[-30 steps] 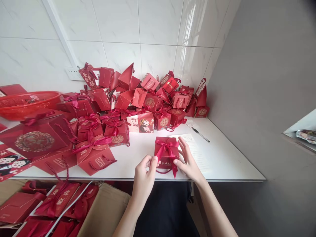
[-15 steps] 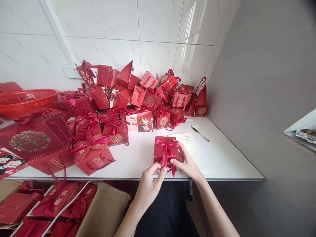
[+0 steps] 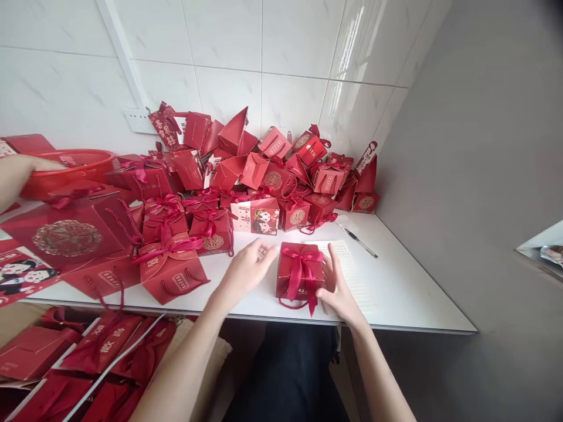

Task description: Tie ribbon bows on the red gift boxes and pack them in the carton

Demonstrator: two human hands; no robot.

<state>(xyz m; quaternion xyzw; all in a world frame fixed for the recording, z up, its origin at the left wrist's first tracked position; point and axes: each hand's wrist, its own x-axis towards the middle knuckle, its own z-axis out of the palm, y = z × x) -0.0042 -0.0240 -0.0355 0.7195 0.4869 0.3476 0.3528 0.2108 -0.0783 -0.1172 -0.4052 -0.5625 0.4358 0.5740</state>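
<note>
A small red gift box [image 3: 300,278] with a pink-red ribbon bow stands near the front edge of the white table [image 3: 396,293]. My right hand [image 3: 336,290] rests against the box's right side, fingers spread and stretched up along it. My left hand [image 3: 247,268] hovers just left of the box, fingers apart, holding nothing, slightly blurred. A sheet of lined paper [image 3: 352,272] lies under and behind my right hand.
A heap of red gift boxes [image 3: 264,170] fills the back and left of the table. A pen [image 3: 359,242] lies at the right. Another person's arm [image 3: 17,173] reaches to a red basket [image 3: 65,170] at far left. More red boxes [image 3: 88,357] sit below the table.
My left hand let go of the ribbon at the box's front and moved up and left, away from the box. Another person's arm came in at far left.
</note>
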